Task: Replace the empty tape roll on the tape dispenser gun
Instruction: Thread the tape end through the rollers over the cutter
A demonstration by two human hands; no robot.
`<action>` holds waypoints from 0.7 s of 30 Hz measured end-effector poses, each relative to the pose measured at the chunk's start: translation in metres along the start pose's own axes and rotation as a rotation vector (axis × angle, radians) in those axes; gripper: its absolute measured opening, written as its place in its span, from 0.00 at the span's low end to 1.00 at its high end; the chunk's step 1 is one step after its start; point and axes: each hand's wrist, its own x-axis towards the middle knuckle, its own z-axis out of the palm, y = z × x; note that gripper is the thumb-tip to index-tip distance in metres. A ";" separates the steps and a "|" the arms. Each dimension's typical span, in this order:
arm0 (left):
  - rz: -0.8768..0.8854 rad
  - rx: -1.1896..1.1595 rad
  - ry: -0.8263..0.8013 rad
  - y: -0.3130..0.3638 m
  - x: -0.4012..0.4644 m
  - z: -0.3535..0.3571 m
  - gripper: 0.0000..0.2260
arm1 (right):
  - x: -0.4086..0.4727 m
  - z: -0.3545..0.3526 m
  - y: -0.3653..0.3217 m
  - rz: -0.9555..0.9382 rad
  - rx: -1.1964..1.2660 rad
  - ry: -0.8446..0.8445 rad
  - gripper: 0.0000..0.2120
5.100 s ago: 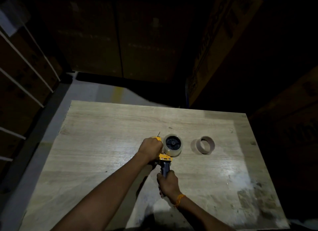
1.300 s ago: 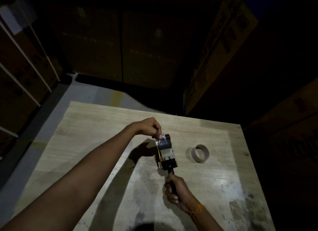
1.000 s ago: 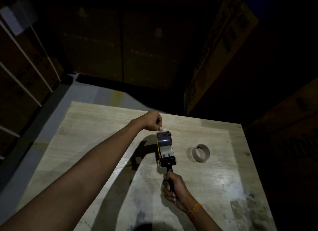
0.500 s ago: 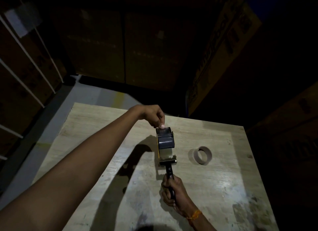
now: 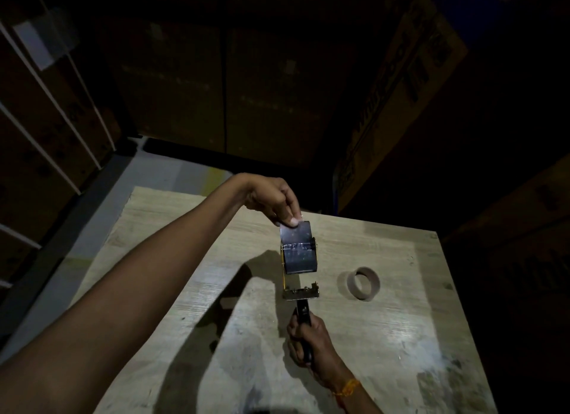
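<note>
Tape dispenser gun (image 5: 300, 275), yellow metal with black handle, is gripped by right hand (image 5: 310, 341); left hand (image 5: 273, 201) pinches its clear tape end (image 5: 294, 232). Empty brown cardboard roll (image 5: 363, 283) lies near the wooden desk's (image 5: 385, 336) right edge.

The bench (image 5: 185, 259) under my hands is pale wood with a fine grain, matt at its far end and scuffed to a patchy sheen nearer me than the core (image 5: 363, 283). That core looks like dull brown cardboard. The tape (image 5: 299, 253) I draw from the gun (image 5: 300, 293) is glossy film, creased where it shines. The gun's frame looks like bright metal, its handle matt black plastic. Behind the bench, the boxes (image 5: 394, 99) are matt cardboard.
</note>
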 end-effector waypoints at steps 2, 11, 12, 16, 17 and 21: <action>-0.064 -0.051 -0.042 0.001 0.000 -0.001 0.07 | 0.000 0.001 -0.003 0.015 -0.108 -0.007 0.04; -0.220 -0.184 -0.217 -0.017 0.007 0.011 0.11 | 0.004 0.011 -0.019 -0.043 -0.391 0.115 0.12; -0.228 -0.187 -0.225 -0.021 0.008 0.014 0.11 | 0.008 0.012 -0.018 -0.054 -0.401 0.154 0.11; -0.244 -0.182 -0.283 -0.037 0.006 0.023 0.17 | 0.012 0.011 -0.011 -0.040 -0.442 0.144 0.10; -0.250 -0.181 -0.290 -0.041 0.007 0.025 0.20 | 0.013 0.010 -0.009 -0.024 -0.455 0.126 0.09; -0.252 -0.169 -0.346 -0.054 0.011 0.030 0.21 | 0.008 0.012 -0.001 0.008 -0.466 0.103 0.07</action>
